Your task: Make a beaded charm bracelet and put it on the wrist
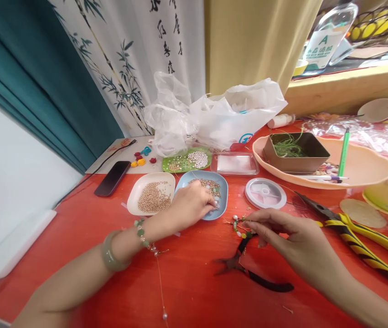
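Note:
My left hand (195,200) reaches over the blue dish (225,200), its fingertips pinched together down among the mixed beads. What lies between those fingertips is too small to make out. A green stone bracelet and a jade-coloured bangle (111,251) circle that wrist, and a thin thread with a pearl bead (165,315) hangs below it. Between the thumb and fingers of my right hand (282,232) is a beaded bracelet (236,229) of green, white, yellow and red beads. Under it, black-handled cutting pliers (235,264) rest on the red table (187,282). The white dish (131,202) beside my left hand holds gold beads (152,197).
Behind the dishes are a green tray (169,165) of beads, a clear box (235,164) and plastic bags (228,111). A thread spool (265,193), yellow-black pliers (361,241) and a peach tray (375,168) stand at the right. A phone (112,178) lies left.

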A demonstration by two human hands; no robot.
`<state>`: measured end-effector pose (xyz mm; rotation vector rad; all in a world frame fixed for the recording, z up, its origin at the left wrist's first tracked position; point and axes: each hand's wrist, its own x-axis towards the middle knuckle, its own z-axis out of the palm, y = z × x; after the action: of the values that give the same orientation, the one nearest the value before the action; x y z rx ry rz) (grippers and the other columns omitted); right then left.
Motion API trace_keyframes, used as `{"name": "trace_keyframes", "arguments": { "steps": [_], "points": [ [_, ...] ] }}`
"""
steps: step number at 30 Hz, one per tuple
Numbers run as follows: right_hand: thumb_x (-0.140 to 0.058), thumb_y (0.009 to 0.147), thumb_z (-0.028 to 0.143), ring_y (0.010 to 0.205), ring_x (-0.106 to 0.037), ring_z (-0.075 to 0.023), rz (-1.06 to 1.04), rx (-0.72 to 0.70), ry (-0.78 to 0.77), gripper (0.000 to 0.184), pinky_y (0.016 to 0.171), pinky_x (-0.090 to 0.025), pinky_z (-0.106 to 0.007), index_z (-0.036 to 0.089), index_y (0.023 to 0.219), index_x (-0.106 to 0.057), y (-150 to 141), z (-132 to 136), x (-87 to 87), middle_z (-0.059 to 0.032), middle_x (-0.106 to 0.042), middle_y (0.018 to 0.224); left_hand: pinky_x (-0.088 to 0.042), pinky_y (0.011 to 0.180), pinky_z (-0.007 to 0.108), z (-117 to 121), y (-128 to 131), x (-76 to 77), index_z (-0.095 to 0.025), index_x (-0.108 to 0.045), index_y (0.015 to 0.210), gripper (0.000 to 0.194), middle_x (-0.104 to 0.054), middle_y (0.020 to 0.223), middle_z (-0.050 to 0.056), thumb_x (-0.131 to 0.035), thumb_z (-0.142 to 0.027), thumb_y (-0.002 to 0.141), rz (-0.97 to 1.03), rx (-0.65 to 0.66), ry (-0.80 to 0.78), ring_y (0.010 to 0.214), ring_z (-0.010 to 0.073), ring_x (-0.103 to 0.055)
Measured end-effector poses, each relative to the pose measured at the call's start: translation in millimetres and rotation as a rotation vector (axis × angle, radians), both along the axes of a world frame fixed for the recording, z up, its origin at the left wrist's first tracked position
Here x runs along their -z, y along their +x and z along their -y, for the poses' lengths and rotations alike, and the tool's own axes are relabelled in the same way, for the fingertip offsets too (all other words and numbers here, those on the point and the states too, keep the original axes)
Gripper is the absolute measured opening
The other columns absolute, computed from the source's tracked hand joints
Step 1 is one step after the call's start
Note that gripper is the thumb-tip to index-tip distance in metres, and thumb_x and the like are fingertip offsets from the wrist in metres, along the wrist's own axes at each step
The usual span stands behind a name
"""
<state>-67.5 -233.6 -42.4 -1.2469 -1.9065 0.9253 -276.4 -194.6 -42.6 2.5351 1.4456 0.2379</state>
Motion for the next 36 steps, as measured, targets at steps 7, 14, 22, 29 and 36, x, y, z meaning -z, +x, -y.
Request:
{"name": "trace_keyframes", "arguments": {
  "steps": [7,14,22,29,36],
  "points": [
    [-0.053,0.080,0.030,0.060,-0.060,-0.0135,0.049,-0.151,0.136,0.014,0.053,-0.046,-0.023,0.021,0.077,-0.064,3.3,5.1,-6.6,-0.0024,-0.068,0.072,-0.038,0.066,0.031,-0.9,-1.3,-8.1,-0.020,-0.069,0.075,0.015,-0.068,0.077,0.004,-0.055,-0.022,0.077,0.104,-0.002,-0.028,0.081,0.0205,-0.050],
    [-0.055,0.079,0.032,0.049,-0.052,-0.0114,-0.009,-0.001,0.151,0.013,0.045,-0.042,-0.023,0.022,0.082,-0.062,-1.2,2.9,-9.3,0.0011,-0.059,0.058,-0.032,0.048,0.020,16.0,16.5,-24.2,-0.016,-0.067,0.070,0.013,-0.062,0.066,0.000,-0.067,-0.028,0.065,0.971,-0.314,-0.673,0.054,0.0072,-0.045],
    [-0.063,0.071,0.035,0.055,-0.053,-0.0120,-0.320,0.039,-0.084,0.014,0.049,-0.044,-0.022,0.022,0.076,-0.065,1.2,2.2,-12.1,-0.0001,-0.061,0.064,-0.029,0.044,0.017,28.9,40.8,-22.6,-0.017,-0.068,0.064,0.009,-0.058,0.059,-0.003,-0.071,-0.025,0.061,1.220,-0.307,-0.997,0.049,0.0042,-0.042],
    [-0.059,0.072,0.033,0.056,-0.049,-0.0099,-0.372,-0.026,-0.292,0.017,0.050,-0.041,-0.020,0.019,0.064,-0.059,-2.9,2.5,-14.1,0.0011,-0.056,0.063,-0.032,0.050,0.020,33.9,40.6,-12.6,-0.015,-0.067,0.063,0.013,-0.059,0.057,-0.001,-0.073,-0.025,0.057,1.138,-0.354,-0.967,0.052,0.0058,-0.045],
    [-0.056,0.071,0.028,0.047,-0.048,-0.0083,-0.415,-0.063,-0.340,0.014,0.044,-0.041,-0.020,0.019,0.062,-0.048,-5.8,5.8,-5.3,0.0027,-0.053,0.058,-0.033,0.045,0.020,54.6,47.2,-7.5,-0.012,-0.065,0.064,0.014,-0.063,0.062,0.003,-0.069,-0.025,0.059,1.139,-0.395,-1.156,0.051,0.0085,-0.051]
  ]
}}
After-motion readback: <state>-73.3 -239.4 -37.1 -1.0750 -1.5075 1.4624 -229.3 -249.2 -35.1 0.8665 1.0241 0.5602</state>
